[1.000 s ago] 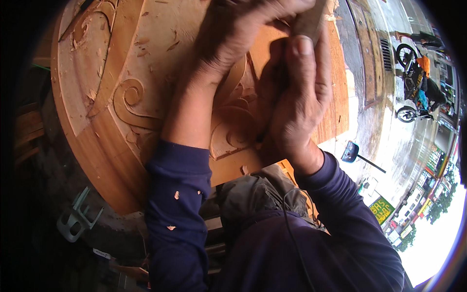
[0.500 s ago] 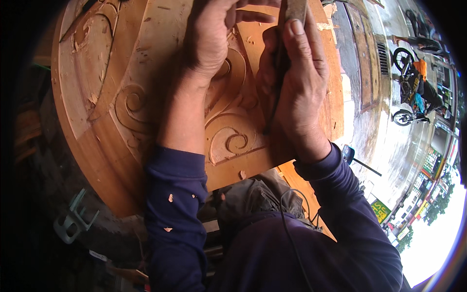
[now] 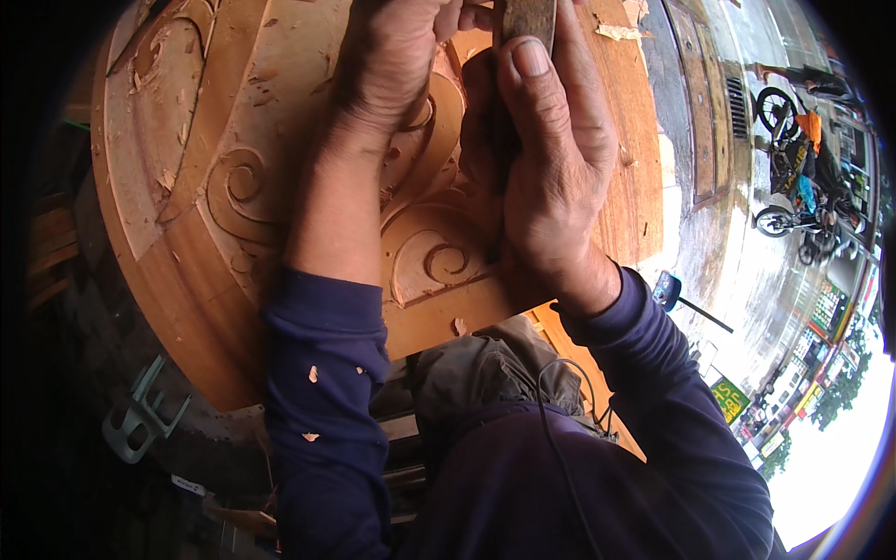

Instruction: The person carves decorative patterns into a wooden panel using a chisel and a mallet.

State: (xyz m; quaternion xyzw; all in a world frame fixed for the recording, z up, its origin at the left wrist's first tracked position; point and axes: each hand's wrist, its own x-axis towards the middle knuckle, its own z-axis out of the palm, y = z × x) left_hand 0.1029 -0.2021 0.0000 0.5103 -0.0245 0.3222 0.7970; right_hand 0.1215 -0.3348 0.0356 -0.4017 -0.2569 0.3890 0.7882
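Note:
A carved wooden panel [image 3: 422, 329] with raised scrolls lies under both hands. My right hand [image 3: 560, 177] is closed on a dark, worn wooden bar [image 3: 528, 21], the thumb lying along its face; the bar's far end runs out of the picture. To its left, my left hand [image 3: 397, 65] is held over the panel with its fingers bent toward the bar. The upper edge cuts off most of those fingers, so whatever they grip is hidden. A carved spiral [image 3: 446, 264] shows between my forearms.
Wood shavings [image 3: 621, 31] are scattered on the panel, and a few chips cling to my left sleeve. A pale green plastic stool [image 3: 140, 420] stands at lower left. Beyond the panel's right side, motorcycles [image 3: 793, 168] stand along a wet street.
Both hands have shifted a little to the left, and the wooden bar in my right hand has moved with them. My left fingers have gone further out past the upper edge.

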